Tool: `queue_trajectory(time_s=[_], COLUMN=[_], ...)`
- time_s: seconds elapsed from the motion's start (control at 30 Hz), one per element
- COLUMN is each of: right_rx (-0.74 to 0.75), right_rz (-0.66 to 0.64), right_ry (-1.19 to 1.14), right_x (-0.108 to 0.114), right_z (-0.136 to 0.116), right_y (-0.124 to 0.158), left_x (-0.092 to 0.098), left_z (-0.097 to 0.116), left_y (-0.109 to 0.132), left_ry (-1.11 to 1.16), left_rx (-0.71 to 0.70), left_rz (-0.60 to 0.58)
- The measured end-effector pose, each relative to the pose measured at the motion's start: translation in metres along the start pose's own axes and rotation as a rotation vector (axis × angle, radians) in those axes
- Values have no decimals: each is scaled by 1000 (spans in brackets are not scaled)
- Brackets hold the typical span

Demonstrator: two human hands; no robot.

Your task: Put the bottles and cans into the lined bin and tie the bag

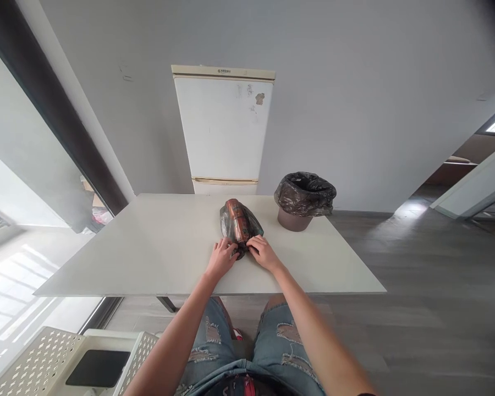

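A dark see-through plastic bag (240, 221) lies on the white table (157, 253), with a reddish-brown bottle or can showing through it. My left hand (221, 257) and my right hand (261, 251) meet at the bag's near end. Both hands have their fingers closed, pinching the bunched plastic at the bag's mouth. What is inside the bag beyond the reddish item I cannot make out.
A brown waste bin (296, 219) lined with a dark bag stands on the table to the right. A white fridge (223, 129) stands against the wall behind. A white perforated stool with a dark phone or tablet (98, 367) is at lower left.
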State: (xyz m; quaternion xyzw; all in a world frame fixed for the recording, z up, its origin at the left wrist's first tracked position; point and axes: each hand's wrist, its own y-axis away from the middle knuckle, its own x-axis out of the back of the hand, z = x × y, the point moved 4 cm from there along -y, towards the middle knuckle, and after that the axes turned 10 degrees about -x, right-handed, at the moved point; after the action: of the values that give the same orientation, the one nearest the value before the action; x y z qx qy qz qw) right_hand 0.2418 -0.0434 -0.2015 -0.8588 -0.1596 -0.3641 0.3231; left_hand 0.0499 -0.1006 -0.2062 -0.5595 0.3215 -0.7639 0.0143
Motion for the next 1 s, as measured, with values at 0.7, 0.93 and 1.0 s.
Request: queue_trajectory(time_s=[0.7, 0.93, 1.0], right_rx=[-206, -328, -348], right_rz=[130, 220, 162], right_ry=[-345, -627, -803], right_x=[11, 24, 24], right_z=[11, 12, 12], right_y=[2, 8, 8], left_x=[28, 30, 31], left_z=[2, -4, -3], left_y=[8, 19, 16], left_ry=[171, 228, 199], left_rx=[-86, 27, 13], left_rz=[316, 413, 439])
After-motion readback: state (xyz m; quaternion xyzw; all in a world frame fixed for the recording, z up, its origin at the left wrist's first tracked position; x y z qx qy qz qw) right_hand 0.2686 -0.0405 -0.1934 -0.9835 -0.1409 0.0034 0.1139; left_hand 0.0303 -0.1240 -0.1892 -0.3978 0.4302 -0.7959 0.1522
